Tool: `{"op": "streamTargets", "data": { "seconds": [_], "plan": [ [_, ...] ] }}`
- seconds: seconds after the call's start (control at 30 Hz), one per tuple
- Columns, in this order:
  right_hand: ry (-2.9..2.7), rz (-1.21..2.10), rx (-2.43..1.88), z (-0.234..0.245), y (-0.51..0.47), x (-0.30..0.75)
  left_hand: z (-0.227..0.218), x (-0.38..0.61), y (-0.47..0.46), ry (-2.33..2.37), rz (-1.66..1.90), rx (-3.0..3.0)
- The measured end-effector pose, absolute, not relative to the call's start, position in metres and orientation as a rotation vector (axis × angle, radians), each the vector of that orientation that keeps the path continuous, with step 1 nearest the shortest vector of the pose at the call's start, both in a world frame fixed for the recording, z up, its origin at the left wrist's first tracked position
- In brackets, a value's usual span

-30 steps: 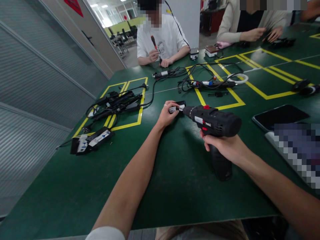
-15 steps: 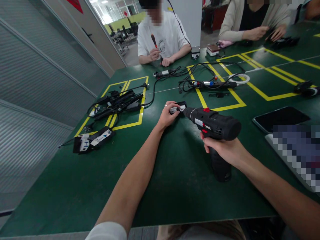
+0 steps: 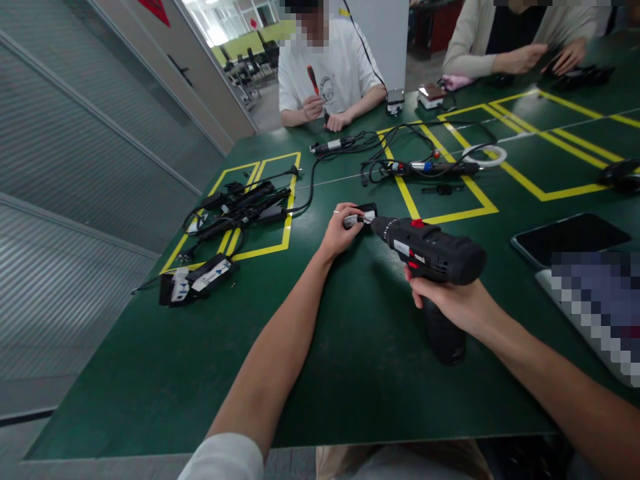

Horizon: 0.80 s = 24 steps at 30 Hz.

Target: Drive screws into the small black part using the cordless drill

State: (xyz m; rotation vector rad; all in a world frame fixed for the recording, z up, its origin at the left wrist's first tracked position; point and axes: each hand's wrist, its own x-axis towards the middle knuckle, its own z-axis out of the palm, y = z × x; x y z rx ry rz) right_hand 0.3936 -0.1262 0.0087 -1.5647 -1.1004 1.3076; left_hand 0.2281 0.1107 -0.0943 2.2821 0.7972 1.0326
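My left hand (image 3: 340, 233) is closed on a small black part with a white label (image 3: 361, 216), pressed against the green table (image 3: 350, 360) near a yellow tape line. My right hand (image 3: 453, 300) grips the handle of a black cordless drill (image 3: 433, 252) with red details. The drill's bit points left and meets the small part at its right end. A ring shows on a finger of my left hand.
A heap of black parts and cables (image 3: 240, 203) and an opened black part (image 3: 197, 283) lie at the left. More cables and tools (image 3: 425, 167) lie beyond. A dark tablet (image 3: 570, 237) is at the right. Two other people (image 3: 330, 73) work at the far edge.
The view has shifted slightly; both hands, the drill and the small part keep the same pose relative to each other.
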Motion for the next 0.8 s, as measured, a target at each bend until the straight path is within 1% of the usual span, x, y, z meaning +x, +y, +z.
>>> {"op": "streamTargets", "data": {
  "seconds": [0.8],
  "plan": [
    [-1.1,1.306,-1.524,0.0106,-0.1261,0.3921,-0.0952,0.2283,0.113,0.787,1.036,2.284]
  ]
}}
